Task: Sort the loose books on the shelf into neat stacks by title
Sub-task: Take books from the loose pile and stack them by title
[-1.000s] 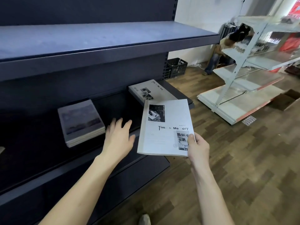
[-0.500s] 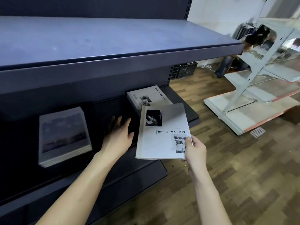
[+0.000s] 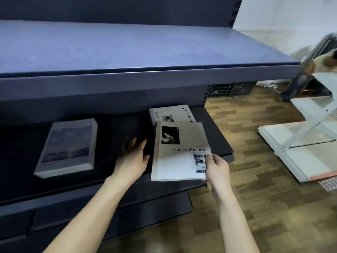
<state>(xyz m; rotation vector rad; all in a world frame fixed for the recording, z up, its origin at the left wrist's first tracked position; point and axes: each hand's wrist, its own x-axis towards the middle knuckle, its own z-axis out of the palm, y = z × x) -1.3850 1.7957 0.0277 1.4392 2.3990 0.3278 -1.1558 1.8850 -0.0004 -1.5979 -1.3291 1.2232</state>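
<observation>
My right hand (image 3: pixel 217 168) grips the lower right corner of a white "Time & Memory" book (image 3: pixel 177 156), held flat over the front edge of the dark middle shelf (image 3: pixel 220 141). Just behind it lies a stack of the same white title (image 3: pixel 170 114), partly covered by the held book. My left hand (image 3: pixel 132 157) reaches into the shelf with fingers spread, empty, left of the held book. Further left sits a stack of grey books with a bluish cover photo (image 3: pixel 69 148).
A broad dark upper shelf (image 3: pixel 145 77) overhangs the middle shelf and limits headroom. A lower shelf (image 3: pixel 113 212) juts out below. To the right is wood floor with white shelving (image 3: pixel 310 143), and a person crouches at the far right (image 3: pixel 321 64).
The view has moved closer and lower toward the shelf. My right hand has carried the white book forward over the white stack. My left hand has slid deeper into the shelf.
</observation>
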